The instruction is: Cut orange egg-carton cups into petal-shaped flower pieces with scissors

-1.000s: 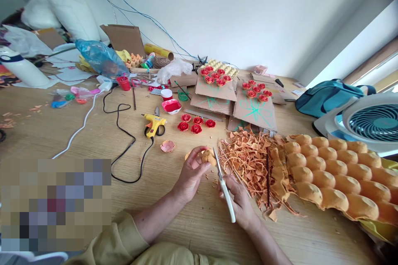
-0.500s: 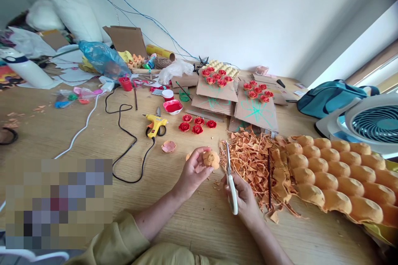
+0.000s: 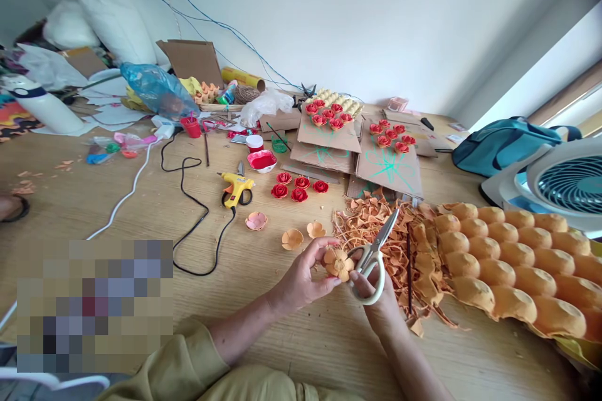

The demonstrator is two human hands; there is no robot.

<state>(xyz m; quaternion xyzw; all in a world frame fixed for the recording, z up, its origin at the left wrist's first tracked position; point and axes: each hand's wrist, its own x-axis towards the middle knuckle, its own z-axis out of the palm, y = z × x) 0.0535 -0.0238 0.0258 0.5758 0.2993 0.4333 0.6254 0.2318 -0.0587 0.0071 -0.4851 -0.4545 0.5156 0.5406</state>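
Between the fingers and thumb of my left hand (image 3: 305, 276) is an orange egg-carton flower cup (image 3: 339, 264) with notched petals. My right hand (image 3: 379, 301) grips white-handled scissors (image 3: 372, 260), their blades together and pointing up and away to the right. The scissors' handles are close beside the flower cup; whether they touch I cannot tell. Just beyond my left hand lie two cut orange cups, a rounded one (image 3: 292, 239) and a petalled one (image 3: 316, 229). Farther left sits a pinkish petalled cup (image 3: 256, 220). Orange carton scraps (image 3: 371, 225) are heaped behind my right hand.
A large orange egg tray (image 3: 508, 257) lies at right, near a white fan (image 3: 564, 182). A yellow glue gun (image 3: 236, 188) with a black cord rests left of centre. Red roses (image 3: 300, 194) and a red paint dish (image 3: 262, 161) stand beyond, before cardboard sheets (image 3: 388, 169).
My left hand has moved right and nearer with the flower cup, uncovering two cups behind it. The scissors have swung round, their blades now pointing right, with the handles brought beside the cup.
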